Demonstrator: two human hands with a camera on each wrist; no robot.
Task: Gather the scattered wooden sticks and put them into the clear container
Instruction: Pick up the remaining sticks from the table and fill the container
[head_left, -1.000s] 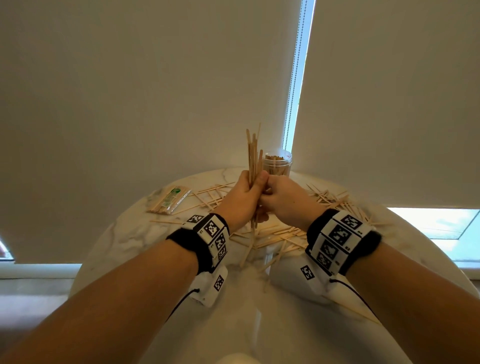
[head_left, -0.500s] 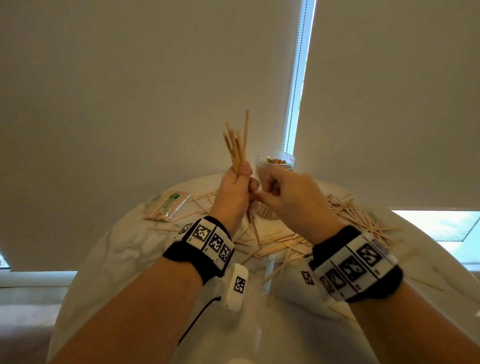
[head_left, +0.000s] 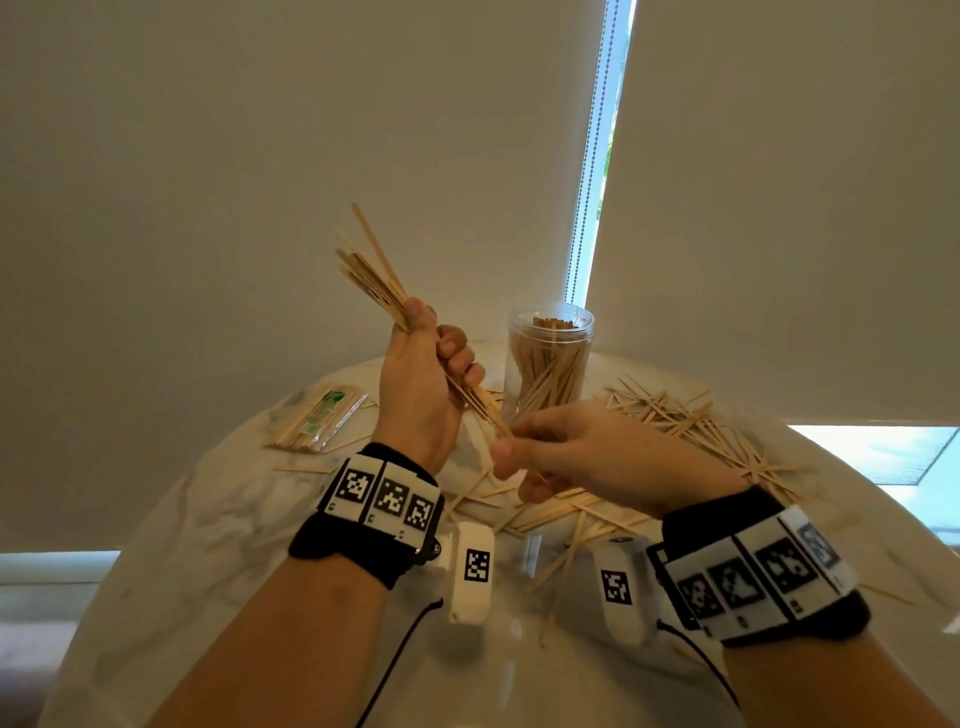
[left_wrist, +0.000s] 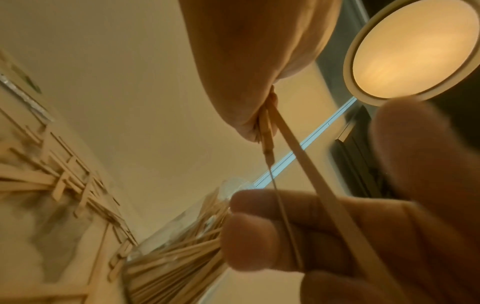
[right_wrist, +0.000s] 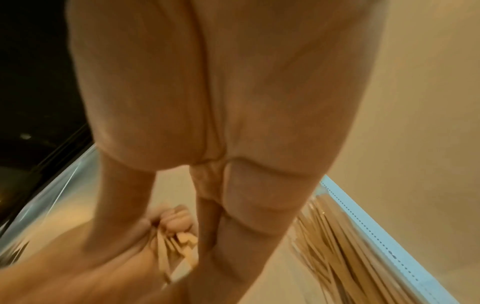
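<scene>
Head view is showing the left hand (head_left: 423, 384) gripping a bundle of wooden sticks (head_left: 371, 270) while the right hand (head_left: 587, 457) is pinching its lower ends — squaring them up, I judge, before tipping them into the clear container (head_left: 550, 364).

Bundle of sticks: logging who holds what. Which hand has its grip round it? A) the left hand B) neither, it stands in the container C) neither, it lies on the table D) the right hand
A: the left hand is fisted round the bundle of sticks, raised above the table.
</scene>
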